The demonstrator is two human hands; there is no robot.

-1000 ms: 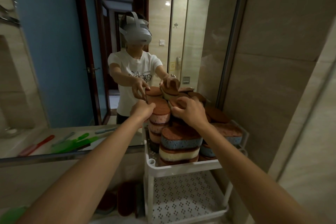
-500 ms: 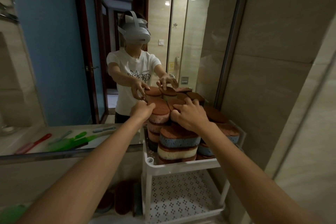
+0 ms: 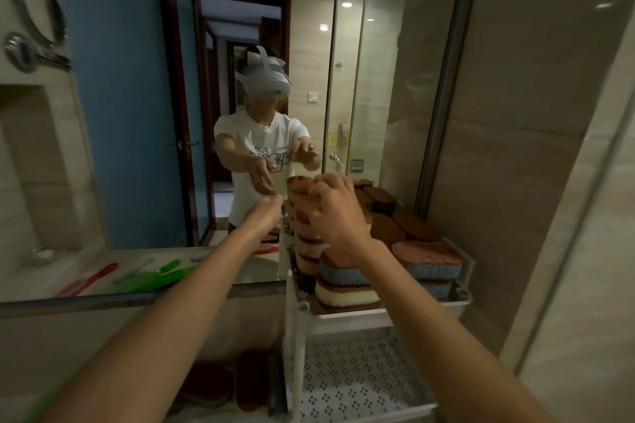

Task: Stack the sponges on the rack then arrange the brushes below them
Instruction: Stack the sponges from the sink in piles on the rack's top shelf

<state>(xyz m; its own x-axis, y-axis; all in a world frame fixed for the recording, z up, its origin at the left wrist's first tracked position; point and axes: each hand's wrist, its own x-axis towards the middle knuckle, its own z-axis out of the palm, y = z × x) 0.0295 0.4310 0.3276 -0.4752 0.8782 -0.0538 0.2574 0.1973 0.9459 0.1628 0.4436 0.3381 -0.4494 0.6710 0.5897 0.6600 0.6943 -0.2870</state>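
A white rack [image 3: 462,302] stands against the tiled wall. Its top shelf is packed with brown-topped sponges in pink, blue and cream. A tall stack of sponges [image 3: 299,216] rises at the shelf's left back, and lower piles [image 3: 426,261] fill the right. My right hand [image 3: 335,213] hovers against the tall stack's upper part with its fingers apart and nothing in it. Just left of the stack is my left hand [image 3: 265,216], loosely curled and holding nothing. Green brushes [image 3: 161,276] and a red brush [image 3: 90,280] show low in the mirror at the left.
The rack's perforated lower shelf [image 3: 350,385] lies under my right forearm. A large mirror [image 3: 137,113] fills the left and reflects a person with both arms out. Dark reddish items [image 3: 251,385] sit low beside the rack. A tiled wall closes the right side.
My right hand set a sponge down on the stacks and has lifted off it, fingers spreading. My left hand drew slightly back to the left. The view shifted.
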